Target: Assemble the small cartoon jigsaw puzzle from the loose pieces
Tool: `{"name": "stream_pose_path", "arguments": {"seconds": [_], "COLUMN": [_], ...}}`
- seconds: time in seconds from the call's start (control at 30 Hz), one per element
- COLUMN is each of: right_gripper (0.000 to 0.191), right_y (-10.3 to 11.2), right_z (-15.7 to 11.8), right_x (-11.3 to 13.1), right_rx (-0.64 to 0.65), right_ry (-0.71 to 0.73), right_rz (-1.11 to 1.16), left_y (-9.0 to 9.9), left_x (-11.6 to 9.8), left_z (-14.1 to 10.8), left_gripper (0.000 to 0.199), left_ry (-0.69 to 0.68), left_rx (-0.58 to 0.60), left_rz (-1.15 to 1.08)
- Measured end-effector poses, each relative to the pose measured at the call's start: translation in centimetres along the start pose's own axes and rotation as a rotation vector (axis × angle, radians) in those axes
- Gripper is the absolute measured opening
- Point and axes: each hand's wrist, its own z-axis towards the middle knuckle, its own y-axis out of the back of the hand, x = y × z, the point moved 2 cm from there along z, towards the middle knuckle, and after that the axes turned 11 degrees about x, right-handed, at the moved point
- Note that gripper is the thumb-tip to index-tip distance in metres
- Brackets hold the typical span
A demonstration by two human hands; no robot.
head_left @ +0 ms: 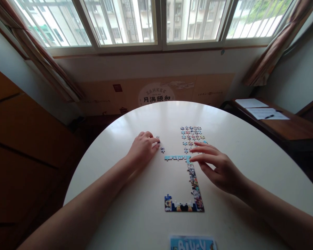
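My left hand (144, 147) is over the table left of the loose pieces, its fingers curled and closed at a small jigsaw puzzle piece (158, 137). Another loose piece (162, 150) lies just below its fingertips. My right hand (216, 163) is open, fingers stretched to the left. Its index fingertip is at the upper right corner of a partly joined puzzle border (194, 184), whose top strip is light blue. The border has a top, a right side and a bottom. Other fingers partly hide rows of loose puzzle pieces (191, 132).
The round white table (114, 211) carries everything. A blue box or card with "Bluey" lettering (193, 243) sits at the near edge. On the right, a brown wooden desk (299, 127) holds papers (261, 113) and a pen. Windows and a printed cardboard panel (211, 88) stand beyond.
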Motion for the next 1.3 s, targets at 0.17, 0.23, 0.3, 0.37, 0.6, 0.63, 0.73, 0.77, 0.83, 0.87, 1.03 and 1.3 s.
{"name": "stream_pose_path", "arguments": {"seconds": [0.17,0.23,0.3,0.37,0.6,0.63,0.73,0.77,0.83,0.87,1.03,1.3], "right_gripper": [0.028,0.029,0.029,0.029,0.028,0.027,0.027,0.027,0.026,0.026,0.026,0.025], "right_y": [0.1,0.2,0.2,0.3,0.0,0.0,-0.1,-0.1,-0.1,-0.1,0.0,-0.1], "right_z": [0.1,0.2,0.2,0.2,0.1,0.1,0.0,0.0,0.0,0.0,0.0,-0.1], "right_x": [0.2,0.2,0.2,0.3,-0.1,-0.2,-0.8,-0.9,-1.1,-1.1,-1.0,-1.1], "right_rx": [-0.045,-0.074,-0.105,-0.128,-0.097,-0.099,-0.118,-0.122,-0.127,-0.127,-0.133,-0.107], "right_ry": [0.051,0.071,0.086,0.096,0.048,0.036,0.013,0.010,0.007,0.007,-0.003,-0.014], "right_rz": [0.008,0.018,0.027,0.030,0.072,0.077,0.085,0.086,0.089,0.091,0.095,0.092], "left_y": [0.3,0.5,0.7,0.9,2.4,2.7,3.6,3.8,4.0,3.9,2.8,2.1], "left_x": [-0.1,0.0,0.0,0.1,0.5,0.4,-0.4,-0.8,-1.6,-2.0,-2.5,-2.7], "left_z": [0.3,0.5,0.8,1.0,0.3,0.0,-1.0,-1.3,-1.7,-1.7,-1.5,-2.0], "left_gripper": [0.025,0.025,0.024,0.021,0.008,0.008,0.013,0.017,0.024,0.025,0.017,0.016], "left_ry": [0.013,0.036,0.062,0.071,0.086,0.089,0.048,0.021,-0.035,-0.058,-0.041,0.073], "left_rx": [0.045,0.098,0.143,0.149,0.150,0.151,0.149,0.151,0.165,0.178,0.297,0.555], "left_rz": [-0.036,-0.058,-0.083,-0.123,-0.383,-0.441,-0.638,-0.695,-0.778,-0.800,-0.880,-0.769]}}
